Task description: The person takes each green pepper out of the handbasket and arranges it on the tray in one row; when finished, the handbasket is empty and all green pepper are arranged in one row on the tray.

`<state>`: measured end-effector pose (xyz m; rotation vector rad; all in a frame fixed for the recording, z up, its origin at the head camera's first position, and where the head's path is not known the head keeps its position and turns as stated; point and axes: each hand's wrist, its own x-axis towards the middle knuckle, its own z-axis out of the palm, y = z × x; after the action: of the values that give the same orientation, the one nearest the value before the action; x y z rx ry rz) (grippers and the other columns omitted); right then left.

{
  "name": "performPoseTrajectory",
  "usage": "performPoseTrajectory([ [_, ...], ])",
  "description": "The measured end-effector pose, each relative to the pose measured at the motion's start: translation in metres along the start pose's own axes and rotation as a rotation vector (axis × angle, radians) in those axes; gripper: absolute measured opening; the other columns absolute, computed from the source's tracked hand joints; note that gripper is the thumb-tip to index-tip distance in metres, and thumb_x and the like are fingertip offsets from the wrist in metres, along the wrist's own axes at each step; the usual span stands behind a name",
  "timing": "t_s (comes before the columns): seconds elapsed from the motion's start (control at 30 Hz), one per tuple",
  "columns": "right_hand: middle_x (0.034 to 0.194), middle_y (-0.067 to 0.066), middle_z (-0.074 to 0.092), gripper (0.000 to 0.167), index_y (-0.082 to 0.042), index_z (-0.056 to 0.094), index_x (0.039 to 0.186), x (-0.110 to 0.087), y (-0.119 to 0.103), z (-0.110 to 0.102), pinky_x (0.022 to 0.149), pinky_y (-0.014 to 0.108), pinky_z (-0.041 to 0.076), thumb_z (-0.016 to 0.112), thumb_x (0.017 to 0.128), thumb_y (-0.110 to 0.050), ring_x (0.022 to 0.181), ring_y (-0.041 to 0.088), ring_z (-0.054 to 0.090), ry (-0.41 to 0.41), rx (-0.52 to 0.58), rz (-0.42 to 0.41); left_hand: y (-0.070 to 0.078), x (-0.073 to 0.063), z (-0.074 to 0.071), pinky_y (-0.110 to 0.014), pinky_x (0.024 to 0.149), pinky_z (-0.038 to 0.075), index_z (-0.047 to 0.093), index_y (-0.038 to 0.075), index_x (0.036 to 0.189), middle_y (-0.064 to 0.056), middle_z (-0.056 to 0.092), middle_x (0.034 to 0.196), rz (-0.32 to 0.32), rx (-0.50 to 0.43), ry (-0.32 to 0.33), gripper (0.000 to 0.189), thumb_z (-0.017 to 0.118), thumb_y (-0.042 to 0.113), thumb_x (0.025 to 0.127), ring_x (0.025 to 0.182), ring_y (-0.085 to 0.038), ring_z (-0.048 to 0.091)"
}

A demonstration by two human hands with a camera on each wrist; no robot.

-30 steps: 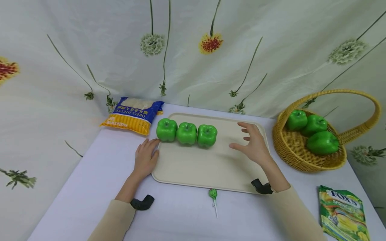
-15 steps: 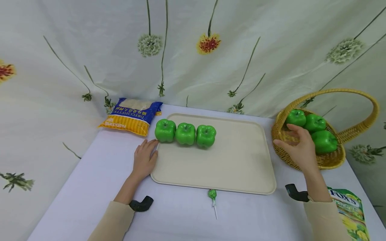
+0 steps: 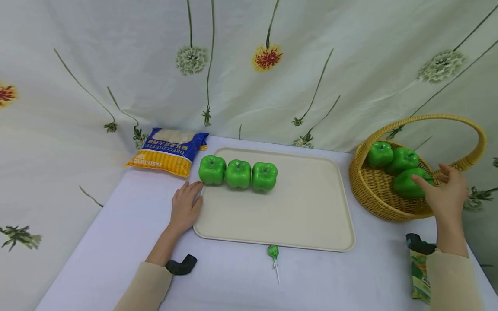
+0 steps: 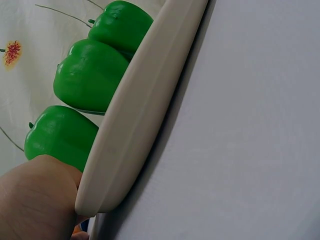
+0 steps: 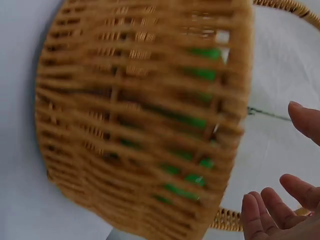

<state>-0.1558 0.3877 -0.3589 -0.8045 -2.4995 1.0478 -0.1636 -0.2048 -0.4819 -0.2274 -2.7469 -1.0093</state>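
My left hand [image 3: 187,205] rests at the left rim of a beige tray [image 3: 272,220], fingers relaxed beside the leftmost green bell pepper [image 3: 212,170]. Two more bell peppers, one in the middle [image 3: 238,174] and one on the right [image 3: 264,176], complete a row on the tray. Over the right side of a wicker basket [image 3: 367,196], my right hand [image 3: 447,192] hovers near the handle's base. Its fingers are spread and hold nothing, as the right wrist view shows. Three bell peppers lie in the basket; the nearest pepper [image 3: 408,185] is partly behind the thumb.
A blue and yellow pasta bag [image 3: 167,151] lies left behind the tray. In front of the tray is a green lollipop [image 3: 273,252]. The right sleeve partly hides a candy packet [image 3: 420,274]. The basket's tall handle [image 3: 447,116] arches over its opening.
My right hand has travelled right, from above the tray across the basket to its right side, staying empty. The left hand keeps its place, and the peppers have not moved.
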Motion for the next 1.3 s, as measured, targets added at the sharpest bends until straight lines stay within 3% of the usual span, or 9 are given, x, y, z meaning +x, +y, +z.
performPoseTrajectory([
  [0.1, 0.160, 0.013, 0.021, 0.077, -0.014, 0.023, 0.156, 0.007, 0.005, -0.002, 0.114, 0.054, 0.030, 0.062, 0.092, -0.036, 0.145, 0.034, 0.026, 0.033, -0.001, 0.026, 0.000, 0.000, 0.000, -0.068, 0.115, 0.007, 0.050, -0.002, 0.138, -0.025, 0.047, 0.144, -0.003, 0.001, -0.001, 0.042, 0.045, 0.004, 0.096, 0.144, -0.049, 0.022],
  [0.37, 0.158, 0.021, 0.019, 0.078, -0.006, 0.022, 0.155, 0.017, 0.016, -0.001, 0.114, 0.058, 0.029, 0.060, 0.093, -0.035, 0.143, 0.041, 0.025, 0.040, -0.049, 0.024, 0.001, -0.002, -0.001, -0.068, 0.115, 0.007, 0.050, -0.003, 0.138, -0.025, 0.046, 0.145, -0.010, -0.005, -0.008, 0.042, 0.045, 0.004, 0.096, 0.144, -0.049, 0.022],
  [0.67, 0.155, 0.033, 0.016, 0.086, 0.007, 0.018, 0.152, 0.023, 0.034, 0.007, 0.117, 0.063, 0.015, 0.061, 0.093, -0.040, 0.144, 0.048, 0.011, -0.021, -0.147, -0.010, 0.003, -0.002, 0.000, -0.069, 0.115, 0.007, 0.051, -0.003, 0.137, -0.025, 0.047, 0.144, -0.005, -0.010, 0.000, 0.042, 0.046, 0.003, 0.096, 0.143, -0.049, 0.023],
  [1.3, 0.149, 0.039, 0.017, 0.090, 0.008, 0.023, 0.150, 0.024, 0.042, 0.016, 0.114, 0.064, 0.013, 0.061, 0.091, -0.047, 0.140, 0.051, 0.013, -0.044, -0.217, -0.002, 0.003, -0.002, 0.000, -0.069, 0.114, 0.008, 0.051, -0.002, 0.137, -0.025, 0.047, 0.144, -0.001, -0.007, -0.002, 0.042, 0.045, 0.004, 0.096, 0.143, -0.049, 0.023],
])
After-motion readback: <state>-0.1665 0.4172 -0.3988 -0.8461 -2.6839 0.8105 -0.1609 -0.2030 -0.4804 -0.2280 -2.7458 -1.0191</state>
